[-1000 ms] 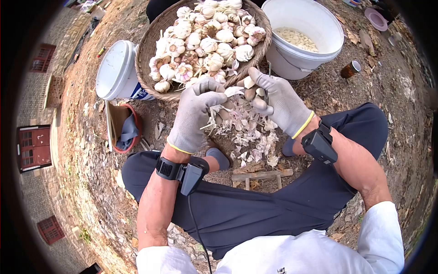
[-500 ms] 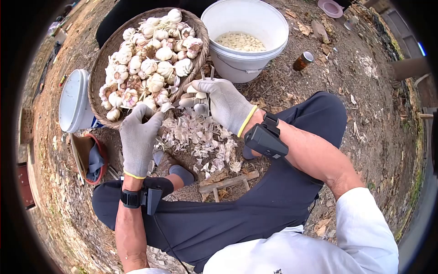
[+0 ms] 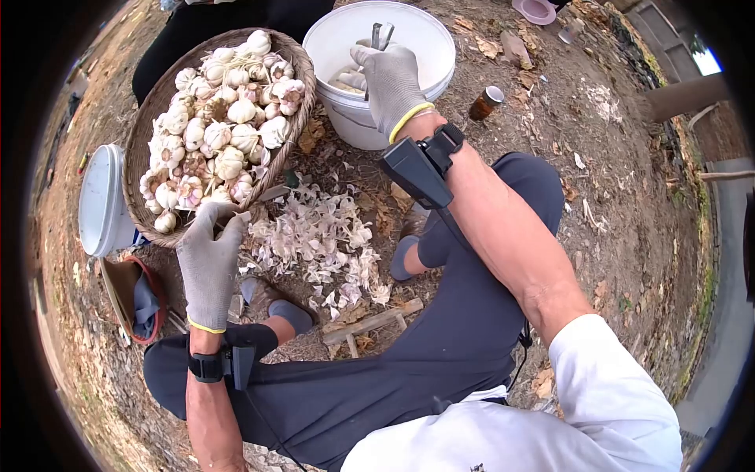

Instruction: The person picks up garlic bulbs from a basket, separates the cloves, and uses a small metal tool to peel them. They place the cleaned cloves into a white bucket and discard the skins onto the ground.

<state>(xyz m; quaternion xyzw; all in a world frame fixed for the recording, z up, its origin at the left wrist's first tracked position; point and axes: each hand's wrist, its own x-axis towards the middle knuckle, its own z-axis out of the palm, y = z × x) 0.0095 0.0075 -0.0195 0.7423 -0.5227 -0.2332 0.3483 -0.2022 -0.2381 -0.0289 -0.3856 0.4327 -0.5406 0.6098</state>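
Note:
My right hand (image 3: 393,86), in a grey glove with a yellow cuff, is over the near rim of a white bucket (image 3: 354,118). Its fingers are closed around a metal tool with two narrow upright arms (image 3: 381,35); the rest of the tool is mostly hidden. Pale pieces show by the fingertips, partly covered. My left hand (image 3: 211,259), gloved likewise, is at the near edge of a woven basket (image 3: 303,82) heaped with garlic bulbs (image 3: 228,163). Its thumb and forefinger come together near a small pinkish bit I cannot make out.
Garlic skins (image 3: 314,236) lie piled on the ground between my feet, by a small wooden frame (image 3: 373,321). Left are a lidded white pail (image 3: 102,200) and a red container (image 3: 149,303). A brown can (image 3: 486,102) stands right of the bucket. Another person's dark-clothed leg is behind the basket.
My right hand has moved from beside the basket up over the bucket, still with the metal tool. My left hand stays by the basket's near edge. The whole view has shifted slightly.

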